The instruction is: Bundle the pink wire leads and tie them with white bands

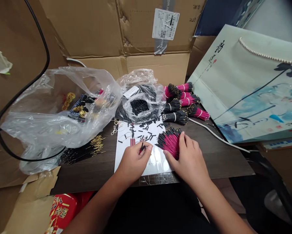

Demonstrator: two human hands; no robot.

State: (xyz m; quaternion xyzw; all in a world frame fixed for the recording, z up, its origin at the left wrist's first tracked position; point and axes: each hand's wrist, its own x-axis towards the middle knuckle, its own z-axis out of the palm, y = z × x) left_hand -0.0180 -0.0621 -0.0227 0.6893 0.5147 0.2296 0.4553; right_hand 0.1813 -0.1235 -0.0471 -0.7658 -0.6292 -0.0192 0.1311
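My left hand [136, 160] is closed in a pinch over the white sheet [149, 168], with a thin dark piece [142, 148] between thumb and fingers. Most of that piece is hidden. My right hand [191, 159] curves round the near right side of a bundle of pink wires with black tips [169, 143], thumb on the near edge and fingers on the far side. Loose short black tubes [146, 134] lie scattered on the sheet beyond my left hand. Close to its fingertips is a small pink piece [132, 142].
Behind the sheet stands an opened plastic bag of black tubes [139, 107]. Tied wire bundles [175, 117] are stacked at right, beside a large paper bag [253, 87]. To the left are a clear plastic bag [60, 126], loose black wires with gold ends [84, 151] and a black cable [47, 48].
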